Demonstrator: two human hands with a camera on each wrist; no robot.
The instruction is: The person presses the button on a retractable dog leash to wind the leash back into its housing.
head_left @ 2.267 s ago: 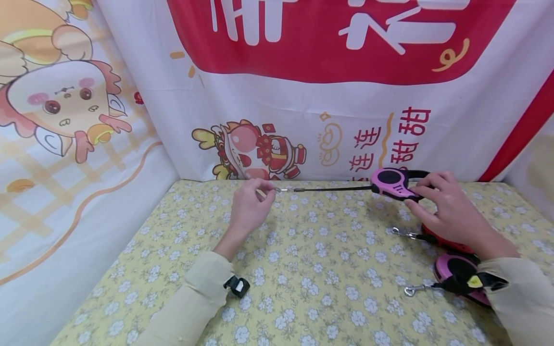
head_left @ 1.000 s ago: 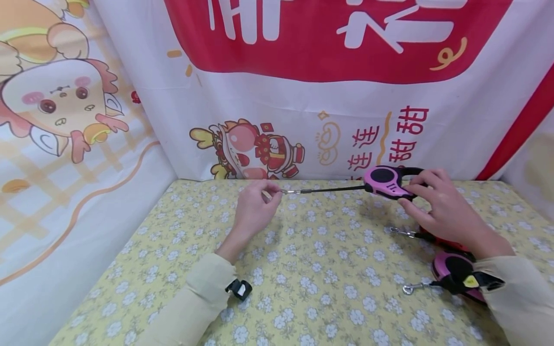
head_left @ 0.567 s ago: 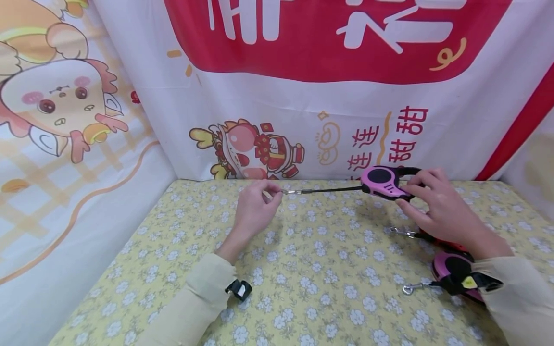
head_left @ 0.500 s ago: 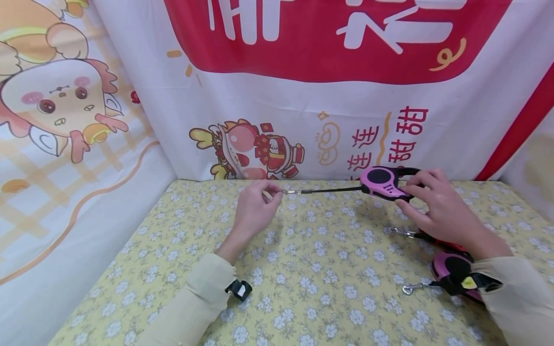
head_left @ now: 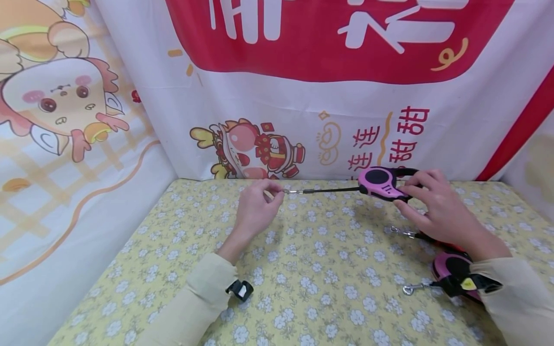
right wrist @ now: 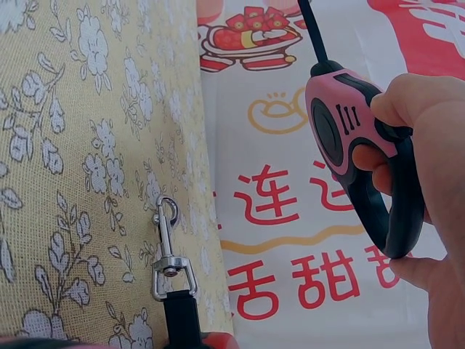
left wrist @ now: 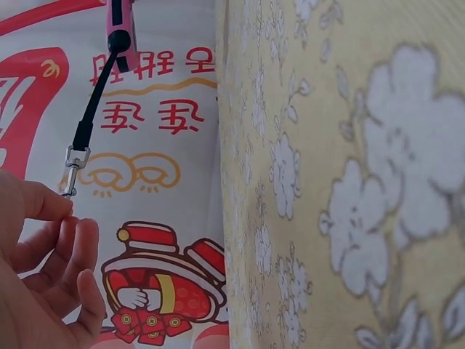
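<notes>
A pink and black retractable dog leash (head_left: 378,181) hangs above the far edge of the table, gripped by my right hand (head_left: 443,209). In the right wrist view its black loop handle (right wrist: 404,211) sits within that hand's fingers, and the thumb lies on the pink casing. A short black cord (head_left: 335,190) runs taut from the casing to a silver snap hook (left wrist: 73,171). My left hand (head_left: 256,206) pinches the hook's end between thumb and forefinger, its other fingers loosely curled.
Below my right forearm lie a second pink leash (head_left: 454,271) and a red leash (head_left: 447,244), partly hidden, with their metal hooks pointing left. The flowered tablecloth (head_left: 320,288) meets a printed hanging cloth (head_left: 329,96) at the back.
My right hand has moved slightly left with the pink leash, and my left hand slightly right with the hook. The exposed cord between them has become shorter.
</notes>
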